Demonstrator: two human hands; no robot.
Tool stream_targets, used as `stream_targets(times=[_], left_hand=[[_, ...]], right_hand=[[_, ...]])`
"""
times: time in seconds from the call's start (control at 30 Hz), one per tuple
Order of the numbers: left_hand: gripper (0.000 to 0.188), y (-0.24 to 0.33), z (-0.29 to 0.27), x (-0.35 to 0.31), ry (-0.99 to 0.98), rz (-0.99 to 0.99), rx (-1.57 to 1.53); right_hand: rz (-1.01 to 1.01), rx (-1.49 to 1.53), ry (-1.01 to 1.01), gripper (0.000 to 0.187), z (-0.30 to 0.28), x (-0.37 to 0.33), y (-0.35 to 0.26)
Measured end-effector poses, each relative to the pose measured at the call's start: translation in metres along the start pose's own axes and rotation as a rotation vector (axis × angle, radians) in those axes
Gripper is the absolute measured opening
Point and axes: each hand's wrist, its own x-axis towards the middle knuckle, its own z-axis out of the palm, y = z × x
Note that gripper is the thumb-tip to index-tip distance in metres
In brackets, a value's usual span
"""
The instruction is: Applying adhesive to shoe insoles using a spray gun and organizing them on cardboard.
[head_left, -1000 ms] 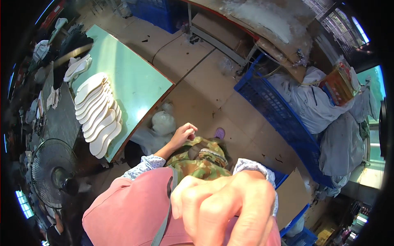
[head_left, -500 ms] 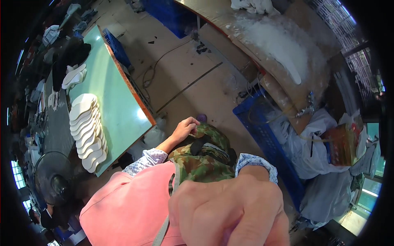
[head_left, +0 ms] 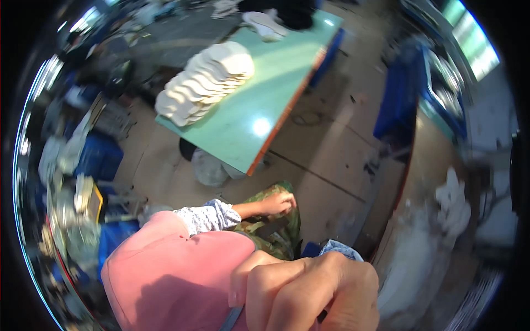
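Observation:
My left hand is over the green camouflage cloth below my body. Its fingers curl loosely inward, and no object shows in them. Large and close to the camera, my right hand has bent fingers pressed together; whatever it may hold is hidden. A pale patterned sleeve covers each forearm, and a pink garment covers my front. Beyond my left hand, a green-topped table carries an overlapping row of white, sole-shaped pieces. More white pieces lie at its far end, beside something black.
The table's orange-brown edge faces the walkway. To the right runs a brown worktable with white powder and a crumpled white cloth. Blue crates stand at the back right. Plastic bags and a blue bin sit left.
The view has swung, so the green table now appears more central and the brown worktable lower right. My left hand shows slightly farther right and lower. My right hand stays close to the camera.

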Motion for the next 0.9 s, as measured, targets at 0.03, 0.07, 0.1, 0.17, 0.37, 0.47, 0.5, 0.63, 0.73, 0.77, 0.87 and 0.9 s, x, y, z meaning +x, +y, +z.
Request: stream_targets(times=[0.03,0.07,0.1,0.17,0.37,0.47,0.5,0.63,0.73,0.77,0.87,0.9], left_hand=[[0.023,-0.013,-0.007,-0.016,0.126,-0.02,0.114],[0.021,-0.018,-0.012,-0.035,0.263,-0.071,0.063],[0.022,-0.032,-0.017,-0.049,0.374,-0.065,0.064],[0.017,-0.065,-0.022,-0.1,0.634,-0.032,-0.02],[0.018,-0.112,-0.001,-0.221,1.073,-0.128,-0.428],[0.018,-0.16,-0.014,-0.254,1.208,0.061,-0.647],[0.019,-0.184,-0.025,-0.268,1.197,0.188,-0.63],[0.02,-0.182,-0.074,-0.393,1.416,-0.111,-0.584],[0.019,-0.227,-0.085,-0.478,1.791,-0.074,-0.711],[0.02,-0.242,-0.078,-0.505,1.94,-0.064,-0.648],[0.02,-0.266,-0.055,-0.558,2.167,-0.037,-0.965],[0.021,-0.273,-0.042,-0.57,2.223,-0.099,-1.004]], right_hand=[[0.083,0.079,-0.047,0.026,-0.007,0.008,-0.006],[0.26,-0.097,-0.237,0.031,-0.022,0.025,-0.017],[0.391,-0.297,-0.445,0.037,-0.034,0.042,-0.026],[0.375,-0.39,-0.335,0.053,-0.045,0.03,0.024],[1.089,-0.411,0.009,0.04,-0.139,-0.045,0.149],[1.383,-0.518,0.047,0.029,-0.155,-0.089,0.226],[1.468,-0.534,0.025,0.026,-0.161,-0.101,0.255],[1.632,-0.629,-0.196,0.02,-0.199,-0.147,0.386],[1.735,-0.623,-0.28,0.018,-0.189,-0.171,0.473],[1.775,-0.635,-0.272,0.017,-0.184,-0.181,0.497],[1.911,-0.512,-0.301,0.016,-0.208,-0.211,0.549],[1.97,-0.534,-0.273,0.016,-0.211,-0.222,0.563]])
